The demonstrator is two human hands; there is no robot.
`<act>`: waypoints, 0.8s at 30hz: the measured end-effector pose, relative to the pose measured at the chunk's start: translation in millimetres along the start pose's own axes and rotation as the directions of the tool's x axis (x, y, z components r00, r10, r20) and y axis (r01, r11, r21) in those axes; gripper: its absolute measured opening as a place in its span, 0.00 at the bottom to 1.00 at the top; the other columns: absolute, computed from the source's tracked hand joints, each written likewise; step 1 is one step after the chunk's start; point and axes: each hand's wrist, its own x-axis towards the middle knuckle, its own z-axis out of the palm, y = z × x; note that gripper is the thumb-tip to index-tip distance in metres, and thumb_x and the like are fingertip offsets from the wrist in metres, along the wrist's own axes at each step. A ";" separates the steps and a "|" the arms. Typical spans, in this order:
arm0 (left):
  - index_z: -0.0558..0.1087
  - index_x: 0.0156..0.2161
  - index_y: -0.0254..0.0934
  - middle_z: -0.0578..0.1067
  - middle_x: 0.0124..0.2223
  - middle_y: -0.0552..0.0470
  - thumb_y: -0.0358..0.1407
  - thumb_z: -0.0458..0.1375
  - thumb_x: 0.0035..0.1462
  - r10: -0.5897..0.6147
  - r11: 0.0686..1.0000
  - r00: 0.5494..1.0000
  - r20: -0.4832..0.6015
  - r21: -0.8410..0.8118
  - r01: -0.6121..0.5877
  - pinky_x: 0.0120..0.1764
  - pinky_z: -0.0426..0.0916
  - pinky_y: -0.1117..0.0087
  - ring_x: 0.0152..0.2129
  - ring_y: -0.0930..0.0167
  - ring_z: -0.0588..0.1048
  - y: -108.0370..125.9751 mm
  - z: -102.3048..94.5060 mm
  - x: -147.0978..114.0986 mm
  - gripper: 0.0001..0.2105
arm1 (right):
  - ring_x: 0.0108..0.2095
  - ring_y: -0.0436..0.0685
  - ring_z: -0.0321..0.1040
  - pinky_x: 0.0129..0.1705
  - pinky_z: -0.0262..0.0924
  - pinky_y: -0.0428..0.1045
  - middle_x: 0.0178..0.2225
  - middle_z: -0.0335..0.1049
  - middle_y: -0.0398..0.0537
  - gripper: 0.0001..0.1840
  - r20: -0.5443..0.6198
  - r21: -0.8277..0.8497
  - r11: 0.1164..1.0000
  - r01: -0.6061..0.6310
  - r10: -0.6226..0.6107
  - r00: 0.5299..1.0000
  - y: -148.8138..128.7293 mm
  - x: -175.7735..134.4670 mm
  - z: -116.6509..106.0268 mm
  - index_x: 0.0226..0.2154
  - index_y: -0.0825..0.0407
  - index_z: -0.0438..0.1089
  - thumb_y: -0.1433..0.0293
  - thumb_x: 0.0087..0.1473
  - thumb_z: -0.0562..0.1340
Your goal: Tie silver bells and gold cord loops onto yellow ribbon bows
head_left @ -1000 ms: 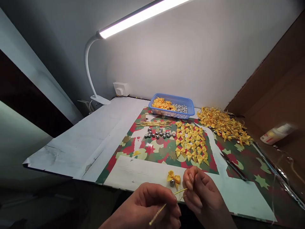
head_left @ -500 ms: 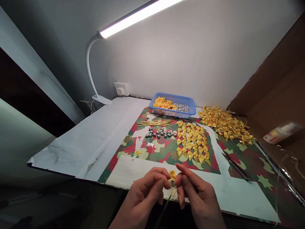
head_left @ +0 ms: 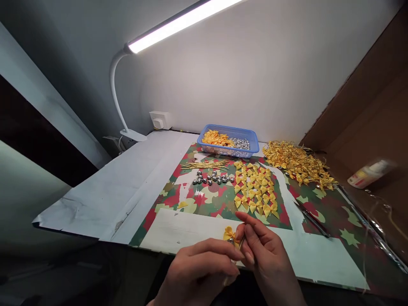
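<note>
Rows of loose yellow bows (head_left: 255,191) lie on the mat just beyond the hands, with a cluster of silver bells (head_left: 212,178) to their left and a bundle of gold cords (head_left: 207,165) behind the bells. A blue basket (head_left: 228,149) holding more bows and bells stands near the wall. A heap of finished gold ornaments (head_left: 298,163) lies to the right, and dark scissors (head_left: 312,219) rest near the right hand (head_left: 263,255). Nothing blocks the view of the workpiece except the fingers themselves.

The left hand (head_left: 199,270) and the right hand meet at the near table edge. Both pinch narrowly on one yellow bow with bell (head_left: 230,236); the right fingertips close on its right side, the left thumb and forefinger just below it.

One second ago, the hands were apart, a gold cord stretched between them and the bow lay on the table. The hands have since closed together on the bow, and the cord no longer shows.

The surface is a table with a camouflage-pattern mat (head_left: 325,214) over white sheeting, lit by a clamp-on desk lamp (head_left: 178,25) against a grey wall. A brown board stands at right.
</note>
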 end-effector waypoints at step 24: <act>0.79 0.28 0.32 0.76 0.23 0.55 0.47 0.73 0.47 -0.639 0.644 0.725 0.257 -0.337 0.687 0.19 0.66 0.82 0.15 0.79 0.72 9.1 -0.9 12.8 0.17 | 0.46 0.56 0.76 0.46 0.72 0.48 0.46 0.76 0.53 0.28 0.536 -0.648 0.139 0.749 -0.616 0.578 14.6 -13.3 -26.7 0.67 0.42 0.59 0.77 0.70 0.50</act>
